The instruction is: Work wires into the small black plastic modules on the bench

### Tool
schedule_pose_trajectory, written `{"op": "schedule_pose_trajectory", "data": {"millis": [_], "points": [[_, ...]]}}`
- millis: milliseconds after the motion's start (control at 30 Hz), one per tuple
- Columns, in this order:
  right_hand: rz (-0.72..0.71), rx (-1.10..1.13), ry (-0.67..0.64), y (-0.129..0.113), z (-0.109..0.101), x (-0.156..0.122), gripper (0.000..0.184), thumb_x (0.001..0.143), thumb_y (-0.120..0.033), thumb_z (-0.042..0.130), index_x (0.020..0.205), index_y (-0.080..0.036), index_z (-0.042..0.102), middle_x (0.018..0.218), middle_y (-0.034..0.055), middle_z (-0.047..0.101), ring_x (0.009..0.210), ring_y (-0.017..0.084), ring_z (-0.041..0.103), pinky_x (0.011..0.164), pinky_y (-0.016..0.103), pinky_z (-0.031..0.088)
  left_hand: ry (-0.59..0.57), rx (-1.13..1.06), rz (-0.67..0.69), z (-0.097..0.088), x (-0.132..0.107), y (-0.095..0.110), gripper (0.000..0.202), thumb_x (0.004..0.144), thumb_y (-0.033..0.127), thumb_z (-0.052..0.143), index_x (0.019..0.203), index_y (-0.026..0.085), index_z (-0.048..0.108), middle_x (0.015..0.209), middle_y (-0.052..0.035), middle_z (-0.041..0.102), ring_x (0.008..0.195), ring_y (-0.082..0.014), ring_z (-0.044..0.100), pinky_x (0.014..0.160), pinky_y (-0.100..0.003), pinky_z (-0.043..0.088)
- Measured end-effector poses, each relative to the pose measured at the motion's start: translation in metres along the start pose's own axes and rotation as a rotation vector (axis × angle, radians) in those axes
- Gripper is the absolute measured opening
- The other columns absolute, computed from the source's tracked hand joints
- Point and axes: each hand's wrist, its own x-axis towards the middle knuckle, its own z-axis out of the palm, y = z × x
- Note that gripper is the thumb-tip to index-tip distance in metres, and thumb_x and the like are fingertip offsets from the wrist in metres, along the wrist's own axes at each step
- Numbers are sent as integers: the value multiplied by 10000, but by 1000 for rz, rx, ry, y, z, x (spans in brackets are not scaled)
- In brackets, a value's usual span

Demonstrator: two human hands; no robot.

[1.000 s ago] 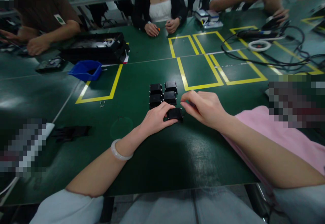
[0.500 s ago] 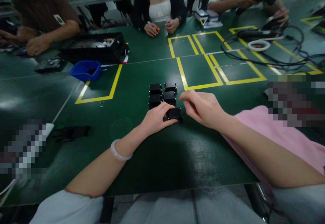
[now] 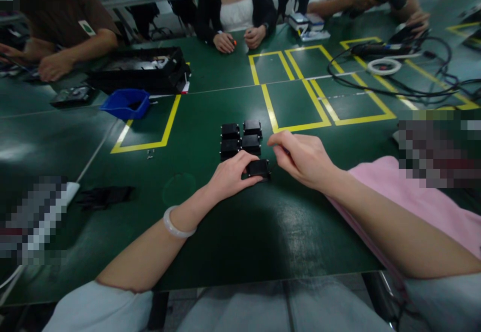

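My left hand (image 3: 233, 174) grips a small black rectangular block (image 3: 259, 168) on the green table, thumb along the near side and fingers on the far side. Tiny shiny screw-like tips show at the block's corners. Just right of it hovers my right hand (image 3: 300, 159), its fingers curled together; whether anything small is between them I cannot make out. Beyond my left hand several matching black blocks stand in two rows, among them a far left block (image 3: 230, 130) and a far right block (image 3: 252, 127).
Small screws (image 3: 151, 154) lie to the left, near a blue scoop-shaped bin (image 3: 126, 104) and a black tray (image 3: 139, 73). A pink cloth (image 3: 391, 181) is under my right forearm. Black cables (image 3: 409, 89) coil at the right. Several people sit across the table.
My right hand has shifted very slightly to the right, away from the held block. My left hand and the block stay where they were.
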Motion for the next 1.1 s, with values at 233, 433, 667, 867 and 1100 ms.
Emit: {"op": "schedule_pose_trajectory", "data": {"millis": [233, 433, 667, 867, 1100], "points": [[21, -46, -20, -2, -2, 0, 231, 932, -220, 392, 942, -134, 607, 632, 4, 598, 556, 127, 558, 573, 247, 372, -4, 3, -4, 0, 0, 1, 392, 871, 467, 600, 1163, 222, 507, 1064, -32, 567, 824, -164, 587, 690, -281, 457], [9, -44, -37, -2, -4, 0, 222, 926, -250, 406, 910, -141, 599, 610, -6, 577, 539, 124, 537, 571, 250, 362, 6, 8, 2, 1, 0, -1, 398, 871, 480, 597, 1161, 221, 512, 1068, -32, 574, 838, -170, 594, 690, -284, 456], [52, -17, -77, -2, -1, 0, 244, 928, -228, 368, 982, -138, 587, 658, 13, 604, 565, 127, 550, 584, 243, 370, 6, 2, 6, 0, 0, 0, 387, 870, 467, 602, 1154, 219, 516, 1076, -39, 574, 872, -182, 598, 706, -290, 462], [47, 29, -114, -3, -5, 1, 256, 948, -306, 377, 927, -152, 580, 651, 6, 593, 565, 125, 531, 592, 246, 362, 4, -16, -3, 0, 0, 0, 380, 870, 472, 600, 1148, 226, 516, 1067, -32, 578, 834, -170, 595, 685, -283, 457], [115, 48, -160, -4, -4, 2, 279, 936, -240, 324, 1053, -134, 554, 764, 51, 652, 606, 140, 571, 616, 252, 379, 0, -15, -1, 0, 0, 0, 378, 871, 465, 600, 1148, 225, 511, 1078, -31, 571, 838, -168, 593, 700, -286, 457]]}}
